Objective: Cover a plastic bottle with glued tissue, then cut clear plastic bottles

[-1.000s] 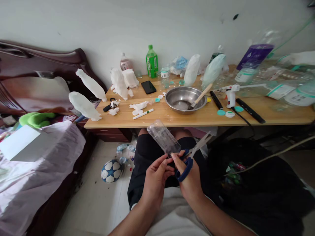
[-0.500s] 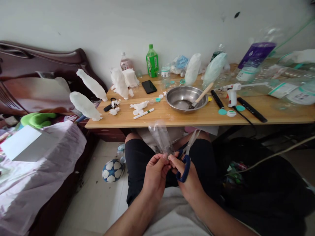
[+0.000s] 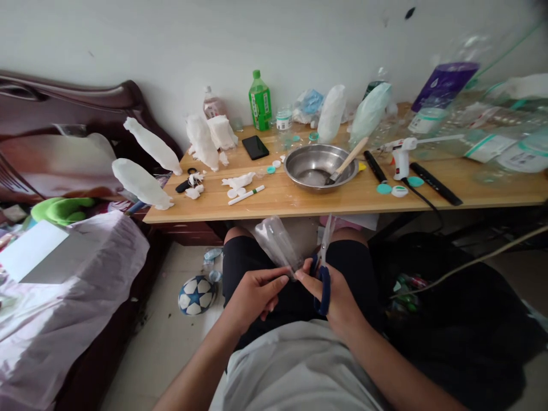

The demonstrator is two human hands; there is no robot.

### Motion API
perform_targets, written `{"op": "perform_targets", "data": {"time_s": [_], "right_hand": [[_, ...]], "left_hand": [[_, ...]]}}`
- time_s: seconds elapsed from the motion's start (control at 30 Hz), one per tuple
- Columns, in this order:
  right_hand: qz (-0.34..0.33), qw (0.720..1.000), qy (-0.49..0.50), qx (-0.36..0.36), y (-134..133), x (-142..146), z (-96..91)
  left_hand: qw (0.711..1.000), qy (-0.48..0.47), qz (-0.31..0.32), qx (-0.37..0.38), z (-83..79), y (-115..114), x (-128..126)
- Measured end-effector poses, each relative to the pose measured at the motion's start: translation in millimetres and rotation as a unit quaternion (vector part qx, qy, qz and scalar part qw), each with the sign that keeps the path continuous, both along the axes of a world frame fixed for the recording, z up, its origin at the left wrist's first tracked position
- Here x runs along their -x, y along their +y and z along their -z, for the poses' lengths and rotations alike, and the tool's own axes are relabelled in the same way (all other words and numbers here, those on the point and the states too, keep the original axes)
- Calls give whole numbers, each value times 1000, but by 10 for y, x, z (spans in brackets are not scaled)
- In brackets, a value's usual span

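Note:
Over my lap my left hand (image 3: 252,294) and my right hand (image 3: 334,291) both pinch the lower end of a clear plastic bottle (image 3: 276,242), which tilts up and to the left. My right hand also holds blue-handled scissors (image 3: 324,268), fingers through the loops, blades pointing up toward the table edge. Both hands are closed.
A wooden table (image 3: 299,197) ahead carries a steel bowl (image 3: 319,165) with a brush, a glue gun (image 3: 400,162), a green bottle (image 3: 260,103), a phone (image 3: 256,147), a marker, caps and white-covered bottles. A bed (image 3: 64,274) lies left, a football (image 3: 196,295) on the floor, a black bag (image 3: 449,308) right.
The bottle and both hands have dropped lower and closer to my lap. The scissors have swung from pointing up-right to nearly straight up. My view tilted down a little.

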State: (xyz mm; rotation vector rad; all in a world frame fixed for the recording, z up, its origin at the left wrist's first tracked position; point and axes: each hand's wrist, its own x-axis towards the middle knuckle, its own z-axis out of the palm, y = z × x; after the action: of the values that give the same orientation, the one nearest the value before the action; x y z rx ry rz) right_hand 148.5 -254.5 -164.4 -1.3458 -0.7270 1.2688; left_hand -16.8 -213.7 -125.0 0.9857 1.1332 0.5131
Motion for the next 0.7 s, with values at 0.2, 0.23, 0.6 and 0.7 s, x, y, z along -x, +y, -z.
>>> {"op": "perform_targets", "data": {"time_s": [0.2,0.23,0.6,0.7], "right_hand": [[-102,995,3,0,44,-92,-57],[-106,994,2,0,58,-98,-73],[-47,995,-88,1,-206,60,-93],[-95,989,-116,0,-435,177,25]], "left_hand": [[995,-50,-77,-43,65,26,-25],[992,-60,-95,-52,96,13,-39],[917,-236,-321,32,189,-15,-290],[896,-259,-353,66,185,-18,-382]]}}
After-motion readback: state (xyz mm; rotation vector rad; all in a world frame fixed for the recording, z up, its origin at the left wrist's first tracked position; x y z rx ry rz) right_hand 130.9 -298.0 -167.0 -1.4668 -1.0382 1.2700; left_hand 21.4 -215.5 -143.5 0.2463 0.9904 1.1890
